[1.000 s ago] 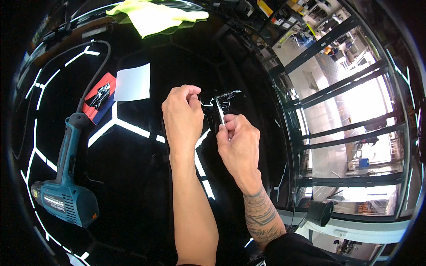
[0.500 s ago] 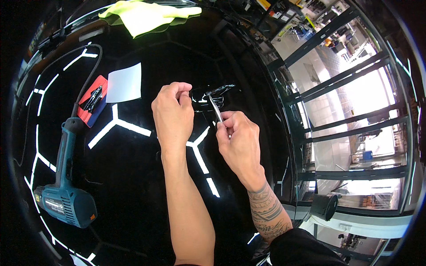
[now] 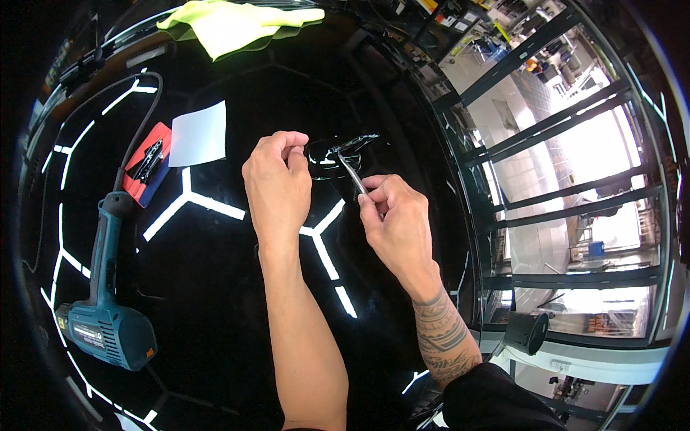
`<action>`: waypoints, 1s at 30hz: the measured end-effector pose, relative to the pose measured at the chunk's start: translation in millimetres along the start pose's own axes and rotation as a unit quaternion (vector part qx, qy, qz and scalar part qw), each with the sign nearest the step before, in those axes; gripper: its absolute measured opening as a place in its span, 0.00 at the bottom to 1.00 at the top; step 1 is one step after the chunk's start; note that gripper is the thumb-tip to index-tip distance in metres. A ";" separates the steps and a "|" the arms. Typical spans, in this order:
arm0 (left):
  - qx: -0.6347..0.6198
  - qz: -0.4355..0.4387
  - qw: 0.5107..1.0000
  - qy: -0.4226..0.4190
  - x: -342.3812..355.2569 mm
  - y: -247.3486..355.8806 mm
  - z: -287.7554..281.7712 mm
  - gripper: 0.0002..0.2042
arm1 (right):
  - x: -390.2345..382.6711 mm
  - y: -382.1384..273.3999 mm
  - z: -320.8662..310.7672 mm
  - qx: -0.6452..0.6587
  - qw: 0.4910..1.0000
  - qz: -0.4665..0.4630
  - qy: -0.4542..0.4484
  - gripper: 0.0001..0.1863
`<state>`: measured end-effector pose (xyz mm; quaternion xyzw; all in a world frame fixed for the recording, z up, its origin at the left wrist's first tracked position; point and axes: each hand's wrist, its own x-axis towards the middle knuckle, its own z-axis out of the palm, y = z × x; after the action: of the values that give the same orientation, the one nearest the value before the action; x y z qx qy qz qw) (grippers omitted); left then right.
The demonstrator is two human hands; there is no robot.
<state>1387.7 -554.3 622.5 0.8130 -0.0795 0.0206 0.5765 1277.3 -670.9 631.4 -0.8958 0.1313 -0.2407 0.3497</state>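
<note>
I am looking down on a crumpled piece of glossy film (image 3: 357, 144), which is lying just ahead of the two hands on a shiny black panel (image 3: 215, 287). A slim silver tool (image 3: 351, 172) is slanting up to it, its far tip sitting at the film; I can't tell how hard it is pressing, if at all. The right hand (image 3: 397, 223) is closing thumb and fingers firmly around the tool's near end. The left hand (image 3: 277, 183) is hovering or resting just left of the film, fingers curling in and thumb close to the index finger; I can't tell whether the tips are meeting or pinching anything.

Farther left, I am seeing a white sheet (image 3: 198, 135) lying beside a red card (image 3: 155, 133), with a blue edge (image 3: 159, 181) along it and a black scrap (image 3: 148, 164) resting on top. A teal heat gun (image 3: 118, 334) is lying nearer the person, its cord (image 3: 154, 100) curving away past the card. A yellow-green cloth (image 3: 237, 25) is draping at the far end.
</note>
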 end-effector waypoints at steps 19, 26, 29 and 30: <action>0.011 0.005 1.000 -0.003 0.6 -3.0 -1.4 0.06 | 4.6 12.2 -10.2 0.001 1.000 -0.014 -0.023 0.05; 0.021 0.000 1.000 -0.005 0.4 -1.5 -1.4 0.07 | 15.2 18.0 -24.6 -0.010 0.998 0.000 -0.057 0.08; 0.024 -0.010 1.000 -0.008 0.0 1.0 -2.4 0.07 | 20.5 20.6 -29.9 -0.046 0.996 -0.037 -0.063 0.06; 0.022 -0.013 1.000 -0.010 -0.2 1.3 -2.4 0.07 | 21.8 22.3 -31.0 -0.051 0.996 -0.047 -0.064 0.06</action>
<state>1387.5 -552.4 624.5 0.8267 -0.0737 0.0067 0.5577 1278.1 -713.2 643.2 -0.9311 0.0788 -0.1922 0.2997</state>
